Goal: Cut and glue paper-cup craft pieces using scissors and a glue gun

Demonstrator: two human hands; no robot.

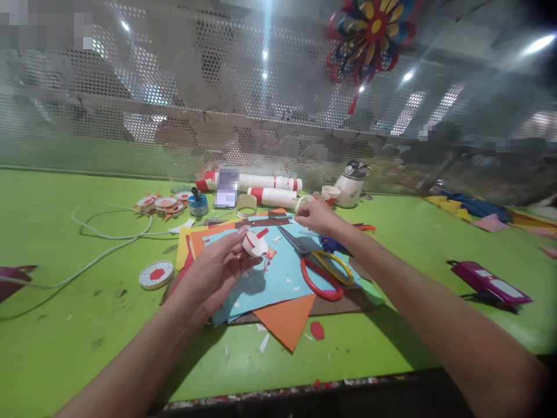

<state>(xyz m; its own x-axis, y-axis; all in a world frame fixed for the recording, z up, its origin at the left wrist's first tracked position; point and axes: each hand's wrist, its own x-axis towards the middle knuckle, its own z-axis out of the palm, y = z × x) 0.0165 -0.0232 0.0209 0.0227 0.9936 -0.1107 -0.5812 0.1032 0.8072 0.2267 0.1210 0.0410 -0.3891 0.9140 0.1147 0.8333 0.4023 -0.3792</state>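
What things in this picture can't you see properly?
All in the head view:
- Right hand: its curled fingers hide whether it grips anything.
- Left hand: it covers part of the white piece it holds.
- Phone: its screen is blurred over.
- Purple thing on the left: cut off by the picture's edge.
- Behind the mesh: dim, blurry shapes, hidden by the mesh.

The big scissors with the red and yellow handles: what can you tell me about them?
The scissors have grey, metallic-looking blades and two large loops, one red, one yellow, seemingly plastic. They lie mostly over a light blue sheet, tips pointing away and leftward, loops nearer the camera. Neither the left hand nor the right hand holds them. I can't tell whether the blades are fully closed.
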